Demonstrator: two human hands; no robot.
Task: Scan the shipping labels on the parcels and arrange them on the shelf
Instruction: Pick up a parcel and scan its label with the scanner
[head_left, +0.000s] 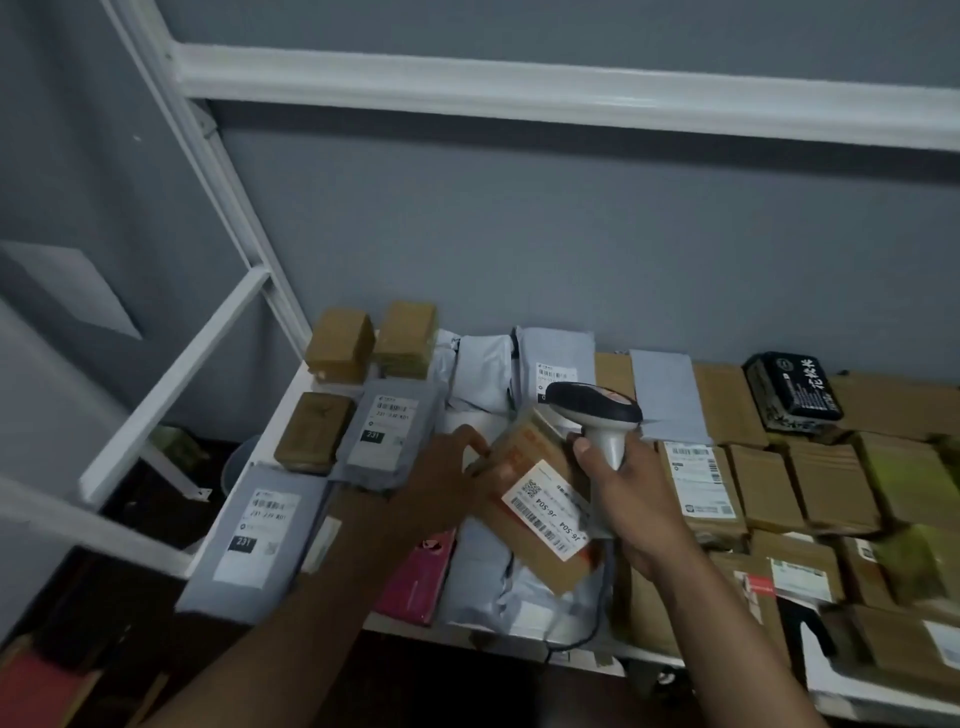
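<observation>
Meanwhile, the left hand (441, 480) is gripping a cardboard parcel (535, 499), seemingly by its edge, while the right hand (636, 499) is clasping the scanner (597, 415) above it.

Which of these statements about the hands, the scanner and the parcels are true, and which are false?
1. The right hand grips the barcode scanner. True.
2. The left hand holds a grey mailer bag. False: it holds the cardboard box.
3. The box's white label faces up. True.
4. The black packet lies at the shelf's left end. False: it lies at the back right.
5. The pink parcel lies under the left forearm. True.
</observation>
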